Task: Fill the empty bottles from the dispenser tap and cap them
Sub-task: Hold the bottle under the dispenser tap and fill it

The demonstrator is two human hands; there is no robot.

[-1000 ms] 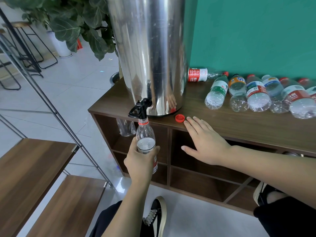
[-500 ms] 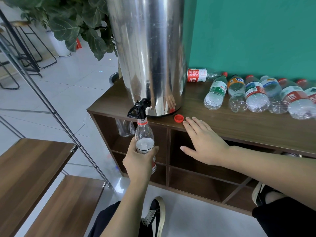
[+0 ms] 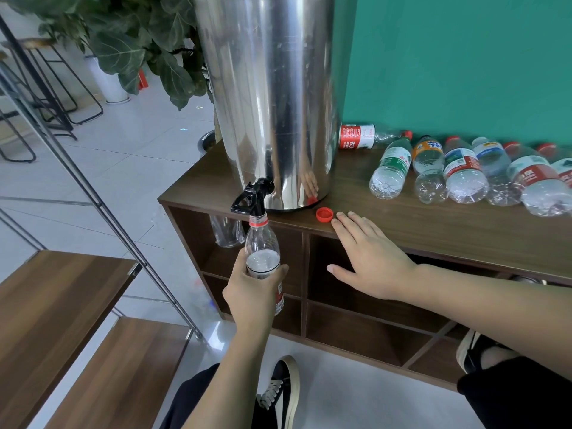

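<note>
Nearest the camera, dark trousers and a black lace-up shoe [image 3: 280, 394] are seen above a pale tiled floor [image 3: 130, 168]. The clear bottle [image 3: 263, 258] is gripped around its body by the left hand [image 3: 252, 294], fingers curled about it; its open neck is held directly under the black tap [image 3: 252, 201] and it is partly filled. The right hand [image 3: 370, 261] lies flat with straight fingers at the front edge of the dark wood counter [image 3: 402, 224], holding nothing, its fingertips just beside a loose red cap [image 3: 324, 214]. Open cubbies are set below the counter. The steel dispenser [image 3: 272, 97] stands on the counter's left end. Farther right, a row of plastic bottles [image 3: 458, 174] lies on its side, with red, green and orange labels; the print cannot be read. A teal wall [image 3: 464, 57] stands behind, and a leafy plant [image 3: 139, 41] and stools [image 3: 46, 85] are seen at far left.
</note>
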